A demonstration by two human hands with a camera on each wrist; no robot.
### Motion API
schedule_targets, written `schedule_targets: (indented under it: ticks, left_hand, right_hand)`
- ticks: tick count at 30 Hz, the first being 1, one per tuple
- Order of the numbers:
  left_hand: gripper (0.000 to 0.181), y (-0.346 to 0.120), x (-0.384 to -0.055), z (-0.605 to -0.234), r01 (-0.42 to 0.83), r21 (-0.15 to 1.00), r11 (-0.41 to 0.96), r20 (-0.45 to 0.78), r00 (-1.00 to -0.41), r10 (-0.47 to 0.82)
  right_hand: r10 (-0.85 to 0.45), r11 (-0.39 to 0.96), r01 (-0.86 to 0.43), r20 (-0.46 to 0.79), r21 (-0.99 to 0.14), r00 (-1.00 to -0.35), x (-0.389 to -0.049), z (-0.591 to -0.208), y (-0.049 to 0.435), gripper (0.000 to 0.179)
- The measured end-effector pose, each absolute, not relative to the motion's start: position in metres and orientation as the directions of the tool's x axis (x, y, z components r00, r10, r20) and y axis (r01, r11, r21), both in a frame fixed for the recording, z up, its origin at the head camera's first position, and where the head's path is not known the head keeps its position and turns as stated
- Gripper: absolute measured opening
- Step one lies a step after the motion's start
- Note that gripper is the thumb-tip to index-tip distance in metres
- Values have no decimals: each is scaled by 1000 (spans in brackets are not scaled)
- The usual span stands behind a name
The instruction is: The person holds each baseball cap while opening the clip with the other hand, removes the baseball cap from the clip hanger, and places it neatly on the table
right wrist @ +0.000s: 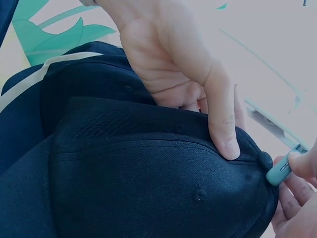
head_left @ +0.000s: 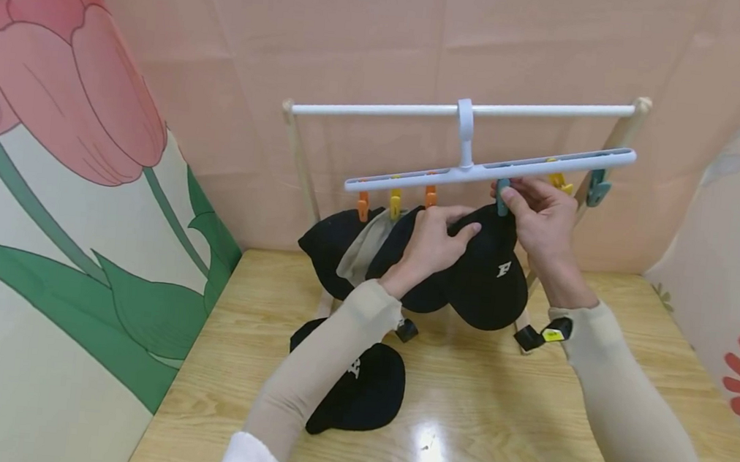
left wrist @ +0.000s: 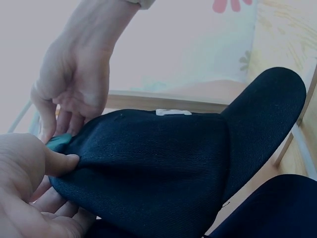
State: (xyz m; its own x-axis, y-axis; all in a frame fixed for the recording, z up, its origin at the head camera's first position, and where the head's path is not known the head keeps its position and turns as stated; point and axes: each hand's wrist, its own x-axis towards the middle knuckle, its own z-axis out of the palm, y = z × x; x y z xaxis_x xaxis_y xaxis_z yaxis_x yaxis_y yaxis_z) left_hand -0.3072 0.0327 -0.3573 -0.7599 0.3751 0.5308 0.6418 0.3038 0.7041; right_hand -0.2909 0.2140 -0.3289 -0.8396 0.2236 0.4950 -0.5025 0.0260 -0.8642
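Observation:
A black baseball cap (head_left: 487, 289) with a white letter hangs below the right half of a pale blue clip hanger (head_left: 481, 173). My left hand (head_left: 436, 243) pinches the cap's fabric near its top, thumb on one side and fingers behind, as the left wrist view shows. With thumb and fingers, my right hand (head_left: 548, 221) pinches a teal clip (head_left: 502, 197) at the cap's top end. In the right wrist view the teal clip (right wrist: 280, 172) sits against the cap's button. Left of it, more dark caps (head_left: 332, 246) and a beige-and-black one (head_left: 368, 249) hang from orange and yellow clips.
Another black cap (head_left: 368, 400) lies on the wooden table (head_left: 478, 431), partly behind my left forearm. The hanger hooks over a white rod (head_left: 387, 109) on a stand. A yellow clip (head_left: 561, 182) and a second teal clip (head_left: 598, 188) hang at the hanger's right end.

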Motion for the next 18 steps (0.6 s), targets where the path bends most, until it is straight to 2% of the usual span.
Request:
schedule_targets:
  ticks: [18]
  left_hand:
    - [23,33,-303,-358,627,714,311,515,-771,375]
  right_hand:
    - [219,9,-513,503,-858,-836,-291,-328,213,27]
